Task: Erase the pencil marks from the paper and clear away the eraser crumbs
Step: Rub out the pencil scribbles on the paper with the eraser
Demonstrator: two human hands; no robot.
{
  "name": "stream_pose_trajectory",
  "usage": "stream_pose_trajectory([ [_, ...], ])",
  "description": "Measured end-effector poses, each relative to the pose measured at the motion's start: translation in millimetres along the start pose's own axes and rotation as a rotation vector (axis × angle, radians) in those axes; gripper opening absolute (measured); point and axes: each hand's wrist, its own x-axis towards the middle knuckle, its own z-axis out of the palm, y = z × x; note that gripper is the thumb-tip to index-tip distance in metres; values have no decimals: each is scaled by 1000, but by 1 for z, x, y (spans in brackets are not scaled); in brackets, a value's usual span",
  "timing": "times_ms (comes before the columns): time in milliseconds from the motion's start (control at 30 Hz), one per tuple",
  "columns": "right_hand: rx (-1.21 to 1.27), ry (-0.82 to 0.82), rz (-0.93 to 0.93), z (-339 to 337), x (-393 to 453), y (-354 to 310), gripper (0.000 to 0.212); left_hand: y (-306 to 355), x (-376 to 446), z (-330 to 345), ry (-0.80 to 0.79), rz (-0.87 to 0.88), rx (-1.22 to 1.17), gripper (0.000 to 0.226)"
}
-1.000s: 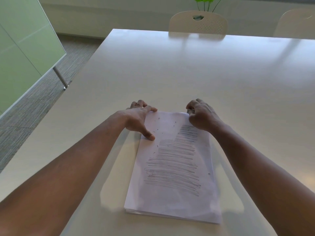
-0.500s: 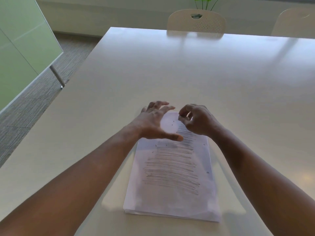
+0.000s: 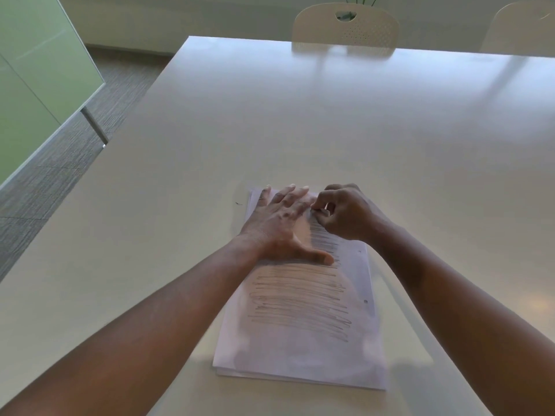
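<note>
A stack of paper [image 3: 303, 349] lies on the table [image 3: 300, 130] directly before me, its long side running away from me. My left hand [image 3: 279, 226] rests flat on the far half of the top sheet, fingers spread toward the far edge, thumb pointing right across the page. My right hand [image 3: 345, 213] sits just to the right of it, touching it, fingers curled over the sheet's far right part. The pencil marks [image 3: 300, 301] run across the sheet between my hands and the near edge. A small crumb [image 3: 238, 203] lies on the table just left of the paper's far corner. Two chairs [image 3: 345, 27] stand behind the table's far edge. A partition [image 3: 39, 79] stands on the floor to my left.
</note>
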Motion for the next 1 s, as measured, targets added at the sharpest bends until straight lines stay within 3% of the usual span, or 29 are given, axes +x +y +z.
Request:
stream_pose_trajectory([
  [133, 3, -73, -179, -1, -12, -4, 11, 1, 1, 0, 1, 12, -12, 136],
  [367, -8, 71, -107, 1, -5, 6, 13, 1, -2, 0, 6, 9, -22, 135],
  [533, 47, -115, -285, 3, -23, -8, 10, 0, 0, 1, -4, 9, -29, 138],
  [767, 0, 119, -115, 1, -5, 11, 8, 1, -1, -1, -6, 5, -13, 136],
  [933, 59, -98, -290, 6, -29, -5, 7, 0, 2, 0, -13, 0, -21, 141],
  [1000, 50, -94, -304, 4, -25, -1, 8, -1, 2, 1, -5, -1, -21, 141],
])
